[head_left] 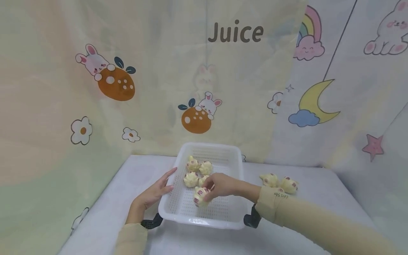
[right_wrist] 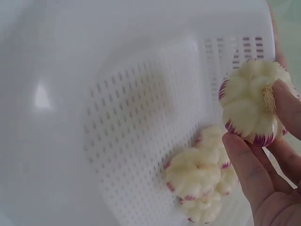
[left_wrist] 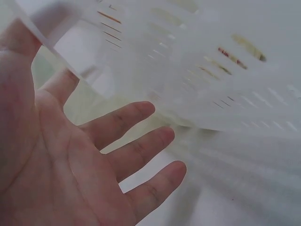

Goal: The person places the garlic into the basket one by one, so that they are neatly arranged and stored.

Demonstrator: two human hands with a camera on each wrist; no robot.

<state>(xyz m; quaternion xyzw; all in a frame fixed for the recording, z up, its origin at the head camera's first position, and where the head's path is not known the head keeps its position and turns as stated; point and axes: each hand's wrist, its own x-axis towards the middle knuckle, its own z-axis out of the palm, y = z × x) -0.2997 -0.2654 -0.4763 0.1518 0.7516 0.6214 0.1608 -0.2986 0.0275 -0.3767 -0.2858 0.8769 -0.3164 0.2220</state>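
A white perforated basket (head_left: pixel 223 209) stands on the table, several pale garlic bulbs with purple streaks (head_left: pixel 191 179) lying toward its left side. My right hand (head_left: pixel 221 185) reaches over the basket and holds one garlic bulb (right_wrist: pixel 254 101) between thumb and fingers, its root tuft facing the thumb in the right wrist view. At the basket's left rim is my left hand (head_left: pixel 153 193), fingers spread and fairly straight, thumb and forefinger by the rim. From below, the left wrist view shows the open palm (left_wrist: pixel 61 150) beside the slotted basket wall (left_wrist: pixel 188 61).
More garlic bulbs (head_left: pixel 289 185) lie on the white table (head_left: pixel 318 194) right of the basket, partly behind my right sleeve (head_left: pixel 306 219). A printed curtain (head_left: pixel 159 106) with rabbits and flowers hangs behind and around the table.
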